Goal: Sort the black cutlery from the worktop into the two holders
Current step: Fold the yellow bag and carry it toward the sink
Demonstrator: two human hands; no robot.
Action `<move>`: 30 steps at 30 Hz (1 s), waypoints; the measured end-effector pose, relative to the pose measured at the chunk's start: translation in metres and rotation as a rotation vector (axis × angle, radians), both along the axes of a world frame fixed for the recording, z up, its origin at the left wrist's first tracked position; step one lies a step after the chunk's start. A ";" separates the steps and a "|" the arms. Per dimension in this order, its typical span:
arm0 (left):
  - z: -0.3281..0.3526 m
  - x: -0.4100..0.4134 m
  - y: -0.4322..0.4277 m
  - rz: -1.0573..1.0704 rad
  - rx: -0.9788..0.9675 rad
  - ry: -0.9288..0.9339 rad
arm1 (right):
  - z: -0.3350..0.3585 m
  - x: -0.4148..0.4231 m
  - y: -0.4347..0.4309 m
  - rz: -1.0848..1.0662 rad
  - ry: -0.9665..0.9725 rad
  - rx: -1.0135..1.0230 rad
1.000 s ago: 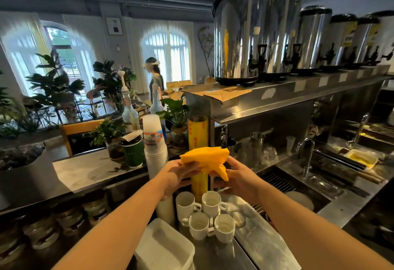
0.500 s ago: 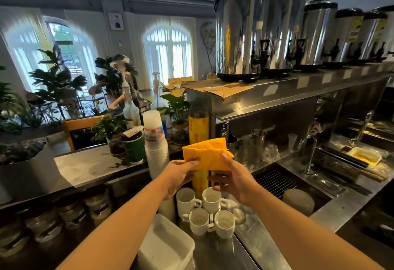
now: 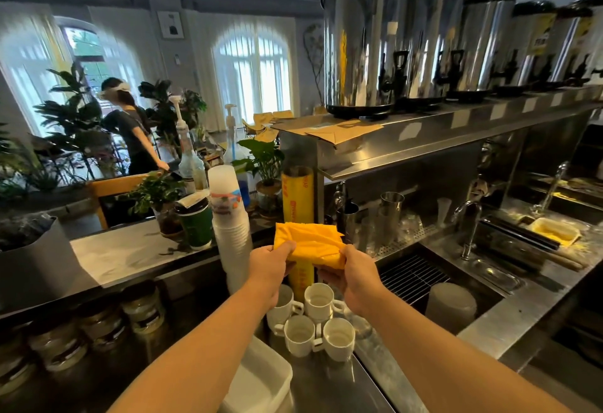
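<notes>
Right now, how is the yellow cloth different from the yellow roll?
The yellow cloth is crumpled; the yellow roll is a smooth tube. The left hand and right hand hold the cloth up; the roll stands upright. The roll has red print, the cloth none. Both are yellow.

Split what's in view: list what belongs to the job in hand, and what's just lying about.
Job in hand: left hand and right hand, both gripping the folded yellow cloth. No black cutlery shows.

Lying about: white cups, stacked paper cups, yellow film roll, white tub, steel urns, tap.
</notes>
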State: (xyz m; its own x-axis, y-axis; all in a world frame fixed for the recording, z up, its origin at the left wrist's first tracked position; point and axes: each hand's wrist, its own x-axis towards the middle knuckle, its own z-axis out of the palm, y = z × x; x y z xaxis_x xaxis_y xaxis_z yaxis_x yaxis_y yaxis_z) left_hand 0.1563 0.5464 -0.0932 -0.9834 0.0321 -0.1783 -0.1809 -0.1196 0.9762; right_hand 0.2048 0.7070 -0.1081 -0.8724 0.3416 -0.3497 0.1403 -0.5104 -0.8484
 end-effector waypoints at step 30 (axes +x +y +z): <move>-0.046 0.032 0.041 -0.998 -0.217 -0.055 | -0.040 0.143 0.050 0.125 -0.211 0.018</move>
State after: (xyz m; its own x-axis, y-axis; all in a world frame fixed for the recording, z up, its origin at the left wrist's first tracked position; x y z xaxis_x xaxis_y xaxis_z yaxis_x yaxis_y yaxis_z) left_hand 0.1881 0.5870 -0.1387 -0.5158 0.7939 -0.3220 -0.1466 0.2885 0.9462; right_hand 0.3475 0.7569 -0.1482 -0.8162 0.2434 -0.5239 0.3767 -0.4633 -0.8021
